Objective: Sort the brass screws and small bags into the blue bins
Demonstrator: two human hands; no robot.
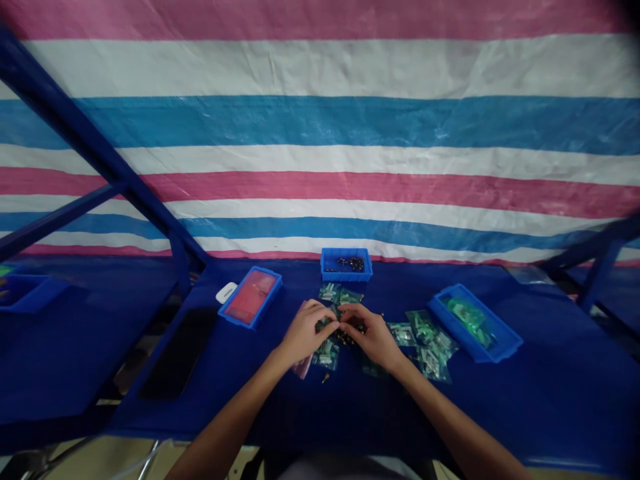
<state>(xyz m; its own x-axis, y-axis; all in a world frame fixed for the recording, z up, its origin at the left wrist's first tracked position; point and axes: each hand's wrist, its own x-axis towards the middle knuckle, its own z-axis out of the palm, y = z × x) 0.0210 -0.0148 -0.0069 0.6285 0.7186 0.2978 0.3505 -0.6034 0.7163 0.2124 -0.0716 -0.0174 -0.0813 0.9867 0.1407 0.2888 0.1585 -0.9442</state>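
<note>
Nearer to us than the pile of small brass-coloured parts (pixel 345 337), one loose part (pixel 326 378) lies on the blue surface (pixel 295 420). Our two forearms run in from the bottom edge, where they are cut off, and converge above that pile, hiding much of it. Our left hand (pixel 306 331) comes over its left side and our right hand (pixel 374 339) over its right, fingers curled, thumbs and forefingers drawn narrow and nearly meeting; we cannot tell whether anything is pinched between them. Partly covered by the left hand, a pink packet (pixel 302 368) sits just left of the pile. Clear packets with green (pixel 434 363) spread right of the pile, with others close around it; they overlap too much for us to count exactly. Well left of it lies one flat black object (pixel 179 353), its details lost in shadow. Farther out stand three blue trays: one with pink contents (pixel 275 280) to the pile's left, one with green packets (pixel 509 347) to its right, and one with dark parts (pixel 327 274) beyond it. One white object (pixel 227 292) touches or nearly touches the left tray. Behind everything hangs one striped sheet (pixel 320 120).
</note>
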